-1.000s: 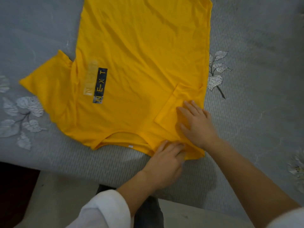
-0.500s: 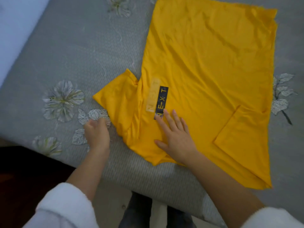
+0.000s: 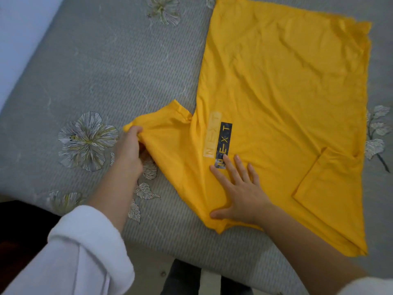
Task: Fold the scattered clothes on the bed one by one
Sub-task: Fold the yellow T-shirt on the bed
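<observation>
On bed (image 3: pixel 106 71), yellow shirt (image 3: pixel 287 92), "NEXT" label (image 3: pixel 223 145) printed twice

1. The T-shirt (image 3: pixel 287 92) was a plain, deep golden yellow throughout, sleeves included.
2. Its chest print (image 3: pixel 223 143) was a mottled grey-black strip bearing the word NEXT in yellow letters. The twin strip (image 3: pixel 212 134) just beside it was a pale cream-yellow, with the same word showing only faintly.
3. The bedspread (image 3: pixel 106 71) was grey, textured with fine pale dashes.
4. It was printed with large flowers (image 3: pixel 87 140), white-petalled, veined in black and tinged yellow-green at the heart, and with white, dark-veined leaves (image 3: pixel 376 133).
5. The person's sleeve (image 3: pixel 80 252) was white.
6. The trousers (image 3: pixel 182 277) were dark grey.
</observation>
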Demonstrator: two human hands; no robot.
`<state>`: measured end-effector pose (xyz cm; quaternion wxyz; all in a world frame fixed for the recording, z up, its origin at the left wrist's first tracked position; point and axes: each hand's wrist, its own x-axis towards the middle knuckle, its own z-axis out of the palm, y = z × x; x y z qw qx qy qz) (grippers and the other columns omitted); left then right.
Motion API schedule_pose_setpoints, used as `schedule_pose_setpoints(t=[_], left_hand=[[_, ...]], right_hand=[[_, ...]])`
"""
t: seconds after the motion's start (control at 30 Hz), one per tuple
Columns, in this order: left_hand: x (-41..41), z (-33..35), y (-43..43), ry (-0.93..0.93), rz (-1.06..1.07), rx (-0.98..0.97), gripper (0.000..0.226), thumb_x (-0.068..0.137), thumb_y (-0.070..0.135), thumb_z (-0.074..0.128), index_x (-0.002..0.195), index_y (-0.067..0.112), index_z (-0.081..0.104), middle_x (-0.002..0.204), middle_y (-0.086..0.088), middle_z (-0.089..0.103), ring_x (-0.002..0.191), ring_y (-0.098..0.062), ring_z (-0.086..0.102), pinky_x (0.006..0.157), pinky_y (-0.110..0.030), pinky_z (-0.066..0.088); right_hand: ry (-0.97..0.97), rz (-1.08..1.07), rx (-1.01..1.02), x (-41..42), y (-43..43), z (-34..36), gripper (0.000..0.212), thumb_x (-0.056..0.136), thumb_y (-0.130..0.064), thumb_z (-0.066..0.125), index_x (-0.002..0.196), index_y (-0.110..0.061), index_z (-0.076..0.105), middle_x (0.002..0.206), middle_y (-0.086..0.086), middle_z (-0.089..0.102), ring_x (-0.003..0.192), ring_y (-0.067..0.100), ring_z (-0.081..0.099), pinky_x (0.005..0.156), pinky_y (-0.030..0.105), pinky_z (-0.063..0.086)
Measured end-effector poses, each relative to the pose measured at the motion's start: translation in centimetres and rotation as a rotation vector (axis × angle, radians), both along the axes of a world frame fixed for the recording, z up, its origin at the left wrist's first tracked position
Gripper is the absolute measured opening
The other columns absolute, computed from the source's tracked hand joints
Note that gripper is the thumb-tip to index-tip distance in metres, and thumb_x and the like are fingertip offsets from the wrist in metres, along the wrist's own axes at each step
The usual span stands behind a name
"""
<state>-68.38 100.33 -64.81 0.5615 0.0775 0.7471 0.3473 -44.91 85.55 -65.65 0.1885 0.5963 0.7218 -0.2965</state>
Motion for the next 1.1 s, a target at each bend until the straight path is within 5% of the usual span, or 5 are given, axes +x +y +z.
schedule_pose_setpoints(t=[0.17,0.3,0.5,0.77,1.1], left_hand=[[-0.5,0.6,-1.5,0.071,0.137,0.193,0.007,0.084,0.024,0.059,0.079,0.021,0.057,0.082,0.003,0.06,0.079,-0.015,0.057,0.065,-0.028,0.046],[3.7,2.9,-3.4,0.321,-0.481,0.653,0.01,0.087,0.025,0.056,0.078,0.026,0.053,0.074,0.008,0.056,0.063,0.006,0.05,0.06,-0.014,0.042],[6.0,0.6,-6.7,0.61,-1.609,0.87,0.059,0.088,0.042,0.052,0.139,0.017,0.038,0.153,0.007,0.028,0.144,0.001,-0.002,0.12,-0.029,0.005],[3.3,-2.1,-9.2,0.915,-1.952,0.79,0.079,0.089,0.066,0.024,0.153,0.024,0.002,0.161,0.0,-0.01,0.146,-0.016,-0.016,0.117,-0.041,-0.008],[4.3,-0.6,-14.2,0.93,-2.208,0.997,0.096,0.061,0.041,0.061,0.15,0.022,0.029,0.159,-0.016,0.012,0.146,-0.038,0.005,0.115,-0.049,0.01]], right_hand=[[0.02,-0.013,0.023,0.2,-0.1,-0.3,0.119,0.063,-0.089,0.047,0.133,-0.048,-0.039,0.146,-0.005,-0.046,0.134,0.024,-0.043,0.113,0.048,-0.02],[0.049,-0.027,0.027,0.2,-0.1,-0.3,0.118,0.063,-0.087,0.051,0.133,-0.049,-0.037,0.146,-0.007,-0.046,0.134,0.022,-0.044,0.112,0.047,-0.021],[0.168,-0.123,0.264,0.6,-1.6,0.1,0.092,0.079,-0.07,0.045,0.152,-0.025,0.012,0.161,-0.002,-0.005,0.147,0.019,-0.015,0.117,0.044,0.0],[0.065,-0.277,0.357,7.0,-6.8,0.5,0.074,0.09,-0.058,0.034,0.151,-0.017,0.025,0.159,0.0,0.017,0.148,0.015,0.006,0.118,0.035,0.003],[-0.078,-0.121,0.277,15.4,-17.6,2.9,0.084,0.074,-0.039,0.043,0.151,-0.012,0.023,0.158,0.013,0.02,0.147,0.03,0.013,0.115,0.046,0.014]])
